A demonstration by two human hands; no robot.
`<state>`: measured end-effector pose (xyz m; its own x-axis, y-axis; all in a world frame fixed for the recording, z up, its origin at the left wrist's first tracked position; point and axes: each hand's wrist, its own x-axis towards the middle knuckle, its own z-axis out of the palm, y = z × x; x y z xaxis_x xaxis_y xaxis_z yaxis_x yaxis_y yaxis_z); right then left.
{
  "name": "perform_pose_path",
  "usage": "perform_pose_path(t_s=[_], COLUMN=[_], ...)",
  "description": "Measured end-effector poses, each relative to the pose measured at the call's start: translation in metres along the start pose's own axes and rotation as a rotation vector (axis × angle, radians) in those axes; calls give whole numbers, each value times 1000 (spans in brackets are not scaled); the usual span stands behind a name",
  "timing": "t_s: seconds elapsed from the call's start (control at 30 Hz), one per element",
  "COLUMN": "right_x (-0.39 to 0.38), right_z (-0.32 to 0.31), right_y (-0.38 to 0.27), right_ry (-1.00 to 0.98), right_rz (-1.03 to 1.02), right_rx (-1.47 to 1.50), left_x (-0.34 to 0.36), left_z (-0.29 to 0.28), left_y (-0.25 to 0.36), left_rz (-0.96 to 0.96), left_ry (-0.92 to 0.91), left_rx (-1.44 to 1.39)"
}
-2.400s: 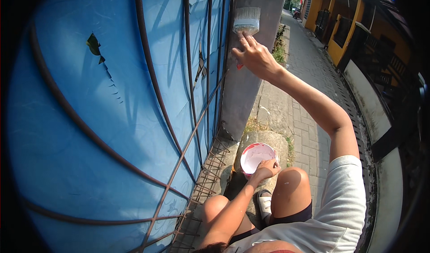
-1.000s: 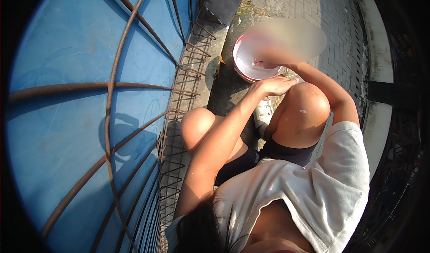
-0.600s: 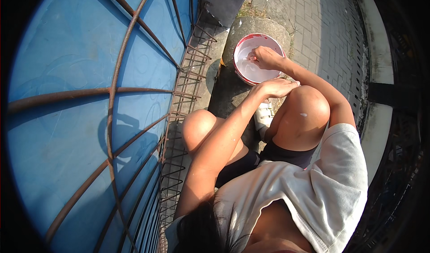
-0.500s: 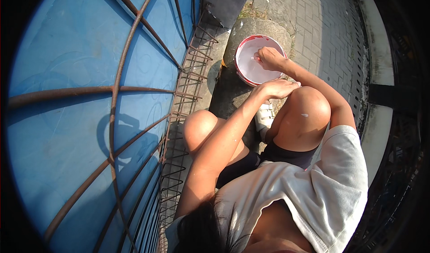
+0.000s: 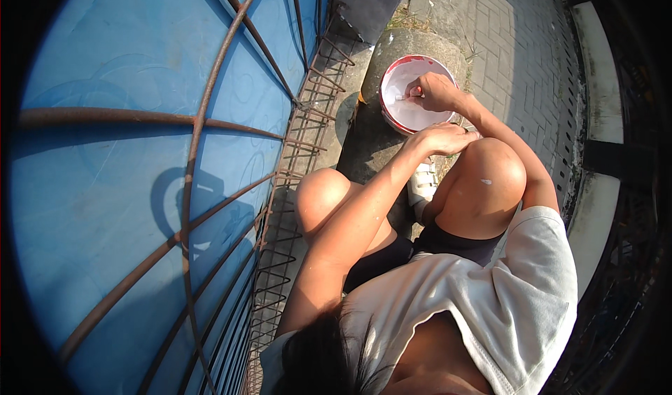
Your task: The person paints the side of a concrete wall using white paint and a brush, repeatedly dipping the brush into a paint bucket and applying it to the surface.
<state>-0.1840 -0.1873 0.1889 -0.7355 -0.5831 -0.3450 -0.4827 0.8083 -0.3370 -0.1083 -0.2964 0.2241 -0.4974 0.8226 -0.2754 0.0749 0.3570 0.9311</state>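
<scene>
A round bucket (image 5: pixel 384 106) with a red-smeared rim and white inside sits on the concrete in front of my feet; pale white paint-like stuff coats its inner wall. My right hand (image 5: pixel 439 92) is over the bucket's right side, fingers closed around a small red-handled tool (image 5: pixel 416 91). The tool's lower end cannot be made out against the white. Just below the rim, my left hand (image 5: pixel 448 139) lies with its fingers stretched out towards my right knee (image 5: pixel 493 164), holding nothing I can see. A white spot marks that knee.
On the left stands a blue panel (image 5: pixel 105 185) behind rusty metal bars (image 5: pixel 199 125). A wire lattice (image 5: pixel 285 206) runs along its foot. Grey paving (image 5: pixel 497 59) and a pale curb (image 5: pixel 598 80) lie to the right. A dark grey panel (image 5: pixel 364 6) stands beyond the bucket.
The whole view has shifted a little, moving the bucket rightward in the picture. My right hand has moved slightly right over the bucket, showing more of the red tool. My left hand stays by the knee.
</scene>
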Motion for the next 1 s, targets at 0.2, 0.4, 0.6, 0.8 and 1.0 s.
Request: perform_pose_path(t_s=[0.2, 0.4, 0.6, 0.8, 1.0], right_x=[-30, -80, -113, -126, -129], right_z=[-53, -76, -64, -39, -31], right_y=[-2, -10, -16, -6, -1], right_ry=[148, 334, 470, 640, 645], right_rz=[90, 162, 340, 253, 217], right_rx=[72, 335, 612, 993, 1040], left_x=[6, 8, 4, 4, 1], left_z=[-3, -1, 1, 5, 4], left_y=[-1, -1, 3, 2, 6], left_rz=[-66, -68, -101, -59, -48], left_ry=[-72, -35, 30, 101, 87], left_rx=[8, 44, 43, 108, 104])
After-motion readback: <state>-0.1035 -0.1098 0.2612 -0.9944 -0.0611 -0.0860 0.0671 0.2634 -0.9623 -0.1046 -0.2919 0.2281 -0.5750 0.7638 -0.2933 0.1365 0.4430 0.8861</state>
